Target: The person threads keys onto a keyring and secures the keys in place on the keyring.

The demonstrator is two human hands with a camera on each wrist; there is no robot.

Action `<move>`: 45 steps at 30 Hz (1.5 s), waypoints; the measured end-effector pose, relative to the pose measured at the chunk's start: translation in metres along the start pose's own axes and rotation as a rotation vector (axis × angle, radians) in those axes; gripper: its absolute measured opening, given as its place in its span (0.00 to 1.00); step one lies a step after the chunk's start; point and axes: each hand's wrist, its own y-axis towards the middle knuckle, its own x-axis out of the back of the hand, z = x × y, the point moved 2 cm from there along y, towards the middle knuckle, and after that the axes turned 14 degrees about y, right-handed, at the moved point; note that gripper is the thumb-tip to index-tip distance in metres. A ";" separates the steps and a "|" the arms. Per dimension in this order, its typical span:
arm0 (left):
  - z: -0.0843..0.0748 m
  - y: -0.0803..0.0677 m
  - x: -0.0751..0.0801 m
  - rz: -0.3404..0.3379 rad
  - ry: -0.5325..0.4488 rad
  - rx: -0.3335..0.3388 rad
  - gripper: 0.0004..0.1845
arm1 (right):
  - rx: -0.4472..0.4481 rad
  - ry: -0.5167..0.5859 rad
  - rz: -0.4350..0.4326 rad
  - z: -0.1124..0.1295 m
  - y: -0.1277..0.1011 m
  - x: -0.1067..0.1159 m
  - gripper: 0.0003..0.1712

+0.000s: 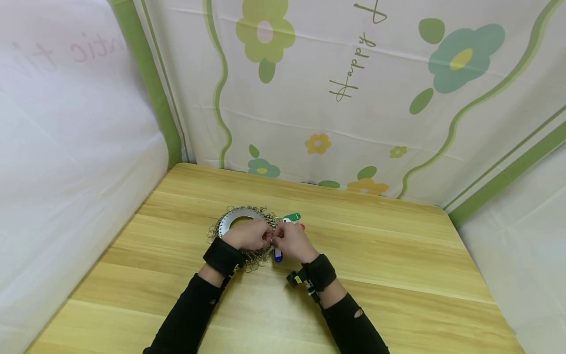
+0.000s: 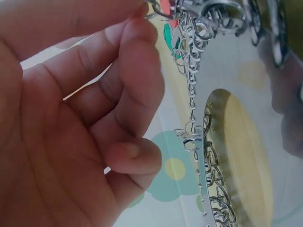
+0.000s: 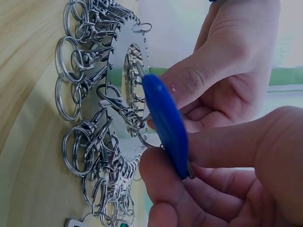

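A flat silver metal ring [image 1: 224, 225] lies on the wooden table, its edge hung all round with snap hooks and split rings [image 3: 68, 97]. At its right edge, my left hand [image 1: 252, 235] pinches the ring end of a snap hook [image 3: 124, 109] between thumb and forefinger; its other fingers curl loosely in the left wrist view. Close against it, my right hand [image 1: 294, 241] pinches a blue key tag [image 3: 165, 125] by its ring end. That tag stands in front of the fingertips in the right wrist view, hiding part of the grip.
Just beyond my right hand lie a green key tag [image 1: 292, 217] and a red tag [image 1: 302, 226], the red one mostly covered. The wooden tabletop [image 1: 398, 255] extends to both sides. A floral cloth [image 1: 300, 88] hangs at the back, with white cloth [image 1: 79, 147] on the left.
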 end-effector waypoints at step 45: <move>0.000 0.000 0.000 0.015 0.005 -0.006 0.15 | -0.016 -0.002 0.005 -0.003 0.002 0.000 0.05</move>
